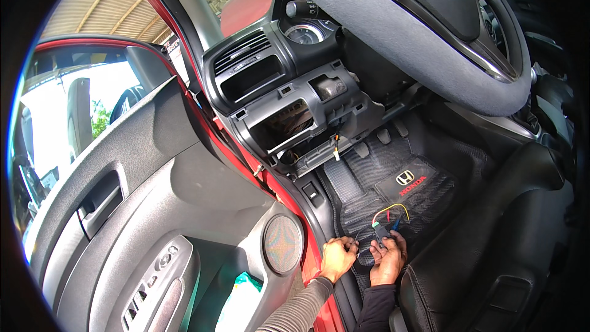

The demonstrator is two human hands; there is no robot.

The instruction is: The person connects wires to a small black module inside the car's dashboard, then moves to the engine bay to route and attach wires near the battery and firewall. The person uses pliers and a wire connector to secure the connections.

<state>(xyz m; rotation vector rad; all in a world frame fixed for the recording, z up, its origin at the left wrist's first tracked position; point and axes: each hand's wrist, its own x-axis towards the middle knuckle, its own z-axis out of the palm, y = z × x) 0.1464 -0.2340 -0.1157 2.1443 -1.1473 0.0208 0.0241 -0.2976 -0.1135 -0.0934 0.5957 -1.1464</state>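
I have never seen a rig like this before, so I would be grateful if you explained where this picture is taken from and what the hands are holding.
There is no machine here: these are a person's own bare hands. The single picture comes from a wide fisheye camera worn on the head, looking down, which is why straight edges bend near the rim.

The view shows a car's driver side, with the steering wheel above, an open door at left and a black floor mat below. A loose white connector hangs under the dashboard.

The right hand holds a small dark module with a green end; a yellow wire loops beyond it. The left hand is pinched beside it; what it grips is too small to tell.
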